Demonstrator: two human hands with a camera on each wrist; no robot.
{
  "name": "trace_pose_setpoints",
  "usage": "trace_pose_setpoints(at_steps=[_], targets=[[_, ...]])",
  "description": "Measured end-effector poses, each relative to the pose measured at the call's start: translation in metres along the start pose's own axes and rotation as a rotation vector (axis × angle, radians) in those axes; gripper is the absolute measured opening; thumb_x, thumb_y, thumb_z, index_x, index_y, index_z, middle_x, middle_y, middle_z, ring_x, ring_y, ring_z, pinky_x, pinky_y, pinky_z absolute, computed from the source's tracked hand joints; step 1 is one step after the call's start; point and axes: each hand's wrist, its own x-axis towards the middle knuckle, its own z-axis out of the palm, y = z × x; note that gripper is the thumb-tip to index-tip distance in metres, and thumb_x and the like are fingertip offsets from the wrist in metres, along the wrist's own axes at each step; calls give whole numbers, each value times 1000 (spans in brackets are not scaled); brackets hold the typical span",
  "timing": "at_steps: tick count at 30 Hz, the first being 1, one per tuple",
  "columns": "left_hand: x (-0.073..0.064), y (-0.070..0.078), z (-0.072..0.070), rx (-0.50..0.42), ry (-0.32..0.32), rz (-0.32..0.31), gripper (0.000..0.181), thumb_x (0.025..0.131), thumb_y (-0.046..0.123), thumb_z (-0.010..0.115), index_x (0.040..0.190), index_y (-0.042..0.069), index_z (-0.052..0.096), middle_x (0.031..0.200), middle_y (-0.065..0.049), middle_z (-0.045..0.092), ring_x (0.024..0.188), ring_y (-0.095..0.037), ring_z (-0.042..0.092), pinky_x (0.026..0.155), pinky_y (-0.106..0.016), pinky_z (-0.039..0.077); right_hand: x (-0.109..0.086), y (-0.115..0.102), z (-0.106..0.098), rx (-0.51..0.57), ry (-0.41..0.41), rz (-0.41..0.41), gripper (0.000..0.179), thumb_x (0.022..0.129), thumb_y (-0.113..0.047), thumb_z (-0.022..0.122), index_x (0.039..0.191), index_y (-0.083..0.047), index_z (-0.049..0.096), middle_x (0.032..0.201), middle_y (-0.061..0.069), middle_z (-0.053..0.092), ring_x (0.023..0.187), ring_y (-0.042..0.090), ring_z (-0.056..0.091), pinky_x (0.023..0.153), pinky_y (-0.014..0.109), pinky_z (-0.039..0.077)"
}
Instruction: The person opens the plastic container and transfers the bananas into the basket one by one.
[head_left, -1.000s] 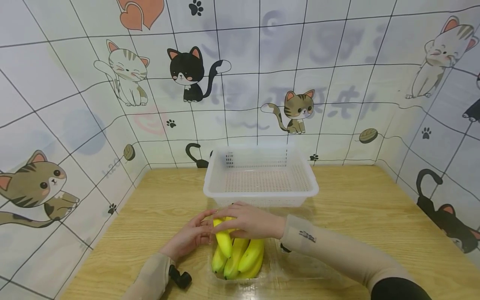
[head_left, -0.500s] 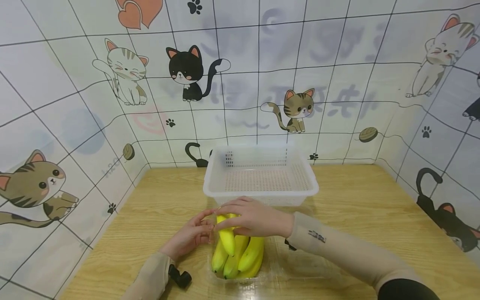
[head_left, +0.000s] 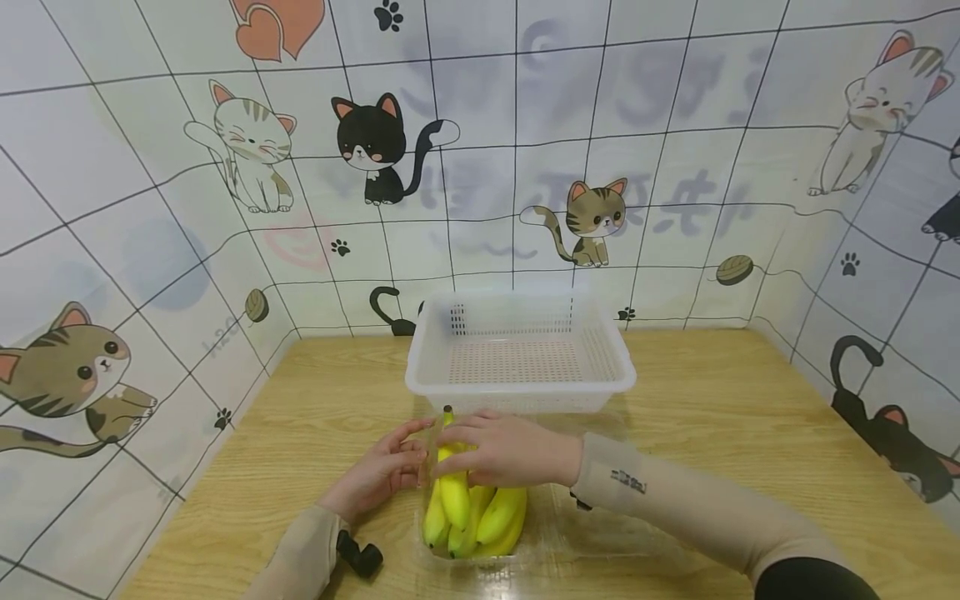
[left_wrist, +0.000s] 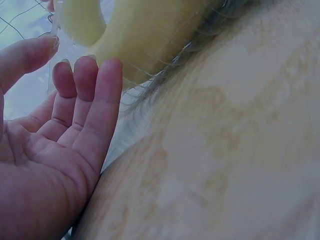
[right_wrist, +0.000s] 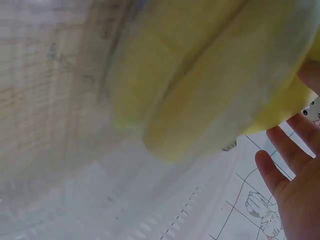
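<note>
My right hand point(head_left: 498, 450) holds a yellow banana point(head_left: 454, 500), thumb and fingers on its sides. That banana slants along the left side of a clear plastic box point(head_left: 542, 537), its dark stem standing above my fingers. Several other bananas point(head_left: 502, 517) lie side by side in the box beneath it. At the box's left wall is my left hand point(head_left: 386, 471); in the left wrist view its thumb presses the clear rim and its fingertips point(left_wrist: 109, 75) meet the outer wall. Bananas also fill much of the right wrist view, blurred behind the clear plastic.
Behind the box stands a white slotted plastic basket point(head_left: 521, 389) with nothing in it. A clear plastic lid or second tray point(head_left: 607, 533) lies to the right, partly under my right sleeve. The wooden tabletop point(head_left: 712, 408) meets cat-patterned walls at the back and sides.
The right hand first shifts slightly right, then lower. The held banana has come down along the box's left side, and its stem now shows above the fingers. The left hand stays put.
</note>
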Motion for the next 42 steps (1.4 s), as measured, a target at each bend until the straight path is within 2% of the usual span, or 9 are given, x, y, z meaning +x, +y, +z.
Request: trace_pose_setpoints(at_steps=[10, 18, 26, 35, 42], targets=[[1, 0, -1, 4, 5, -1, 57, 101, 2, 45, 152, 6, 19, 103, -2, 55, 80, -12, 60, 74, -28, 53, 3, 0, 9, 29, 9, -12, 48, 84, -18, 72, 129, -31, 60, 133, 2, 53, 125, 22, 48, 106, 34, 36], [1, 0, -3, -8, 3, -3, 58, 101, 1, 44, 152, 6, 18, 101, -2, 54, 82, -12, 60, 75, -28, 53, 8, 1, 15, 37, 27, -20, 46, 89, -11, 66, 130, -29, 59, 132, 2, 55, 124, 20, 48, 106, 34, 36], [2, 0, -3, 15, 9, -10, 59, 101, 4, 47, 152, 7, 19, 103, -3, 55, 82, -12, 60, 76, -29, 53, 9, 2, 19, 39, 58, -20, 47, 86, -6, 67, 127, -30, 62, 130, 2, 57, 122, 21, 51, 106, 34, 37], [0, 1, -1, 24, 12, -12, 57, 101, 4, 45, 152, 8, 19, 105, -3, 57, 80, -12, 60, 76, -29, 53, 8, 4, 20, 27, 64, -32, 46, 85, -8, 69, 125, -31, 62, 130, 2, 57, 123, 20, 51, 106, 35, 36], [1, 0, -3, 33, 13, -22, 57, 101, 4, 45, 152, 9, 20, 110, -5, 57, 86, -14, 61, 77, -29, 53, 9, 5, 19, 16, 83, -37, 47, 84, -9, 71, 125, -31, 64, 131, 3, 57, 122, 21, 52, 104, 36, 39]])
